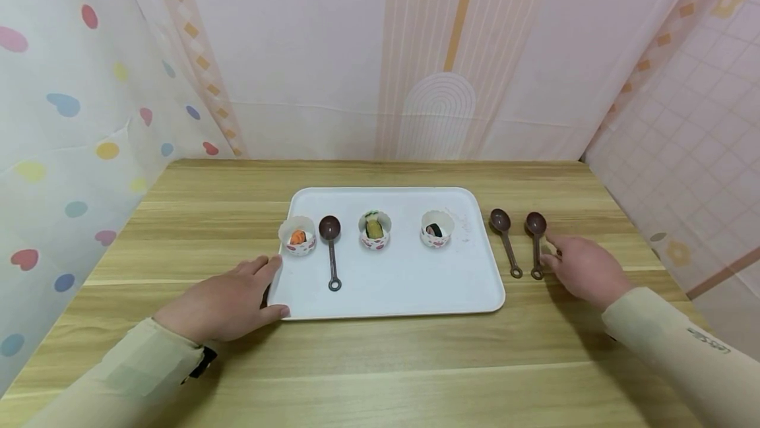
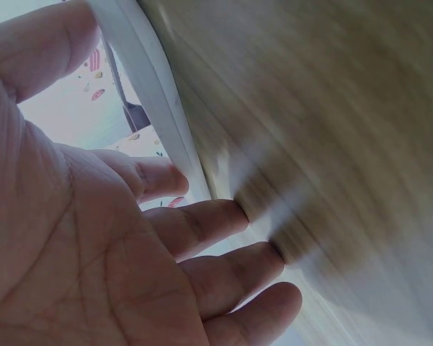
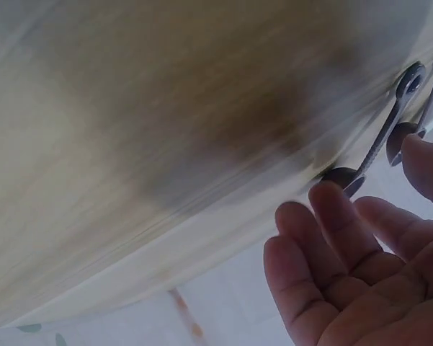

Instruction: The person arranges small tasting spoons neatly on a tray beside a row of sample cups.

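Observation:
My left hand [image 1: 228, 299] rests at the left end of a white tray [image 1: 386, 289], thumb at its front corner. In the left wrist view, the loosely extended fingers [image 2: 202, 227] lie along the tray's rim [image 2: 162, 79]. My right hand [image 1: 588, 270] is beside the outer dark brown measuring spoon [image 1: 537, 243], thumb and index finger apart close to its handle. The right wrist view shows that spoon [image 3: 378, 140] just past relaxed fingers [image 3: 331, 216]. A second brown spoon [image 1: 507, 243] lies to its left, outside the tray.
On the tray stand three frilled paper cups, holding an orange-topped piece [image 1: 298, 237], a green-yellow piece [image 1: 374, 229] and a black-wrapped piece [image 1: 435, 230]. Another brown spoon [image 1: 332, 253] lies between the left and middle cups. Patterned curtains [image 1: 309, 72] surround the wooden table [image 1: 386, 375].

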A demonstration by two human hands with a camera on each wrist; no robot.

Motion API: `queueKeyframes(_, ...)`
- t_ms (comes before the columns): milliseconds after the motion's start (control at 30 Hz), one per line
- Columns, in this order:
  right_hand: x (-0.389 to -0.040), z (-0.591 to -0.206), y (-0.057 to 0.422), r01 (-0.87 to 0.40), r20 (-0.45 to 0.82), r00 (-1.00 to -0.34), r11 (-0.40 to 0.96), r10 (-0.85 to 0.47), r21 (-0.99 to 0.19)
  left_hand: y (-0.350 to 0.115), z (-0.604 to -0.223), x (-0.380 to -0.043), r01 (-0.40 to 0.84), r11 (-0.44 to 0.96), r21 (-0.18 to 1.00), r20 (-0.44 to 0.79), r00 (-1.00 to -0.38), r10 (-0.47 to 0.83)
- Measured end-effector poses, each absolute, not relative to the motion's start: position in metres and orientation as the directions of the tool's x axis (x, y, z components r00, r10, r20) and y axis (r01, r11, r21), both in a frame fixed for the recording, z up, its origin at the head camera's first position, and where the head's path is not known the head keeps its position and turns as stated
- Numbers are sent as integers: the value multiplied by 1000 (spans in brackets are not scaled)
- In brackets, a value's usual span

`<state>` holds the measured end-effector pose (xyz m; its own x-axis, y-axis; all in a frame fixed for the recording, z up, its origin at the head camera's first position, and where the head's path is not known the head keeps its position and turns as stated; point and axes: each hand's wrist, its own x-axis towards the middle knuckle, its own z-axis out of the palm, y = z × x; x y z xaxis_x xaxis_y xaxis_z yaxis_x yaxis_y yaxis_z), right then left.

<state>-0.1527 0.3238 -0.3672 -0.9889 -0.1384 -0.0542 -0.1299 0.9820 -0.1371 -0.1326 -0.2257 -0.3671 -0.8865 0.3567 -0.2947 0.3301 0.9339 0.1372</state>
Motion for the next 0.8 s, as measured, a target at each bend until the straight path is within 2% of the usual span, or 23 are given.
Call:
queueKeyframes(200, -152, -365, 322, -90, -108, -988, 984, -107, -153, -226, -368, -133, 352, 926, 140, -270, -886, 377)
queueKeyframes(800, -154, -368, 314, -85, -159, -981, 983, -111, -166, -226, -367, -132, 333, 931, 150, -282, -888, 363)
